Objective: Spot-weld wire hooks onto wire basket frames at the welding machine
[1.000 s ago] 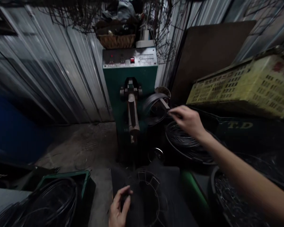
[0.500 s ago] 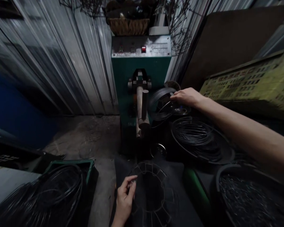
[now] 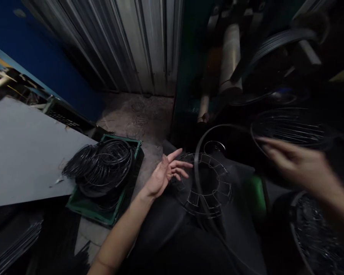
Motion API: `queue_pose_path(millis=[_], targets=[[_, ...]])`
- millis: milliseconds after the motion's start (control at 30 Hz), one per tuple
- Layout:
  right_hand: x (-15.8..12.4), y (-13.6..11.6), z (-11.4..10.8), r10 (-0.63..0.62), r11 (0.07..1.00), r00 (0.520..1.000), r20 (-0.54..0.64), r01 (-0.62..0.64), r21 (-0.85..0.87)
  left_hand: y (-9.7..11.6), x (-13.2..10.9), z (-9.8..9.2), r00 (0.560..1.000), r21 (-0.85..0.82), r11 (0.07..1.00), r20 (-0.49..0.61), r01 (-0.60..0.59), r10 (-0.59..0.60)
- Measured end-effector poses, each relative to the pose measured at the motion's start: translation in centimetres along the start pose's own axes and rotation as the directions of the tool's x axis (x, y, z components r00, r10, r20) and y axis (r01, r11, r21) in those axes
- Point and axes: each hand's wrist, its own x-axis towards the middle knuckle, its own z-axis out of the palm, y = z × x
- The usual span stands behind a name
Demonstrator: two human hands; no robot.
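Left hand: open grip, fingers spread, palm up, holding nothing. The fingertips sit just beside the left rim of the round spoked wire frame, possibly touching it. The frame lies flat on dark cloth right in front of the person.

Right hand: motion-blurred, fingers stretched towards the left. A large thin dark wire hoop arcs over the frame and runs towards those fingers. I can't tell whether the grip has closed on it or how wide it stands.

Step, my read: the hoop is being brought over to the spoked frame while the left hand waits to receive or steady it. The next move calls for the left grip to close on the hoop or the frame rim and for the two to be lined up concentric. Thin wire, so it needs a light pinch and no twist.

Nearby:
- stack of thin wire rings behind the right hand
- green plastic crate with black wire coils on the concrete floor
- pale grey board, far left
- corrugated metal wall

Hard to read:
- the dark green machine with the pale cylinder is cut off at the top and murky
- the round tub of small wire bits is half out of frame
- the hoop's lower run fades into the dark cloth
- the hoop-to-finger contact is lost in blur
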Motion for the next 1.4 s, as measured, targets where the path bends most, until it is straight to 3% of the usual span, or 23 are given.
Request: queue_pose_path(millis=[133, 233, 300, 367, 467, 600, 800, 900, 1067, 1233, 1400], targets=[[-1.1, -1.2, 5.8, 0.054, 0.998, 0.994, 0.090, -0.055, 0.009, -1.9, 0.1, -2.5, 0.979, 0.206, 0.976, -0.199, 0.074, -0.032], [-1.2, -0.3, 9.3, -0.003, 1.000, 0.993, 0.118, 0.006, -0.027, -4.9, 1.4, -4.6, 0.935, 0.541, 0.827, -0.350, 0.155, 0.054], [-1.2, 0.5, 10.2, -0.031, 0.998, 0.991, 0.132, 0.038, -0.047, -6.6, 2.1, -5.4, 0.932, 0.737, 0.651, -0.340, 0.182, 0.125], [-1.1, 1.1, 10.2, -0.033, 0.997, 0.986, 0.161, 0.043, -0.060, -7.7, 2.4, -5.9, 0.955, 0.846, 0.510, -0.262, 0.156, 0.142], [-0.8, 1.4, 9.6, -0.008, 0.998, 0.971, 0.238, 0.024, -0.062, -8.4, 2.6, -6.2, 0.977, 0.894, 0.431, -0.185, 0.124, 0.103], [0.1, 2.0, 9.2, 0.011, 0.998, 0.939, 0.344, 0.009, -0.058, -8.6, 2.6, -6.7, 0.980, 0.881, 0.451, -0.189, 0.143, 0.058], [1.0, 3.2, 7.7, -0.018, 0.999, 0.823, 0.568, 0.034, -0.018, -8.4, 2.2, -7.0, 0.985, 0.846, 0.507, -0.170, 0.164, -0.034], [0.5, 3.5, 7.2, -0.022, 1.000, 0.798, 0.602, 0.009, 0.025, -8.1, 2.2, -7.0, 0.985, 0.840, 0.515, -0.166, 0.171, -0.056], [-0.9, 4.8, 8.2, 0.045, 0.988, 0.846, 0.531, -0.118, 0.103, -7.9, 2.5, -7.3, 0.986, 0.824, 0.543, -0.149, 0.163, -0.071], [-2.3, 5.5, 10.1, 0.130, 0.898, 0.881, 0.455, -0.299, 0.323, -8.3, 2.9, -7.6, 0.993, 0.819, 0.560, -0.104, 0.121, -0.062], [-3.7, 4.2, 9.8, 0.191, 0.923, 0.900, 0.391, -0.300, 0.240, -8.9, 3.2, -8.2, 0.997, 0.830, 0.552, -0.071, 0.080, -0.037]])
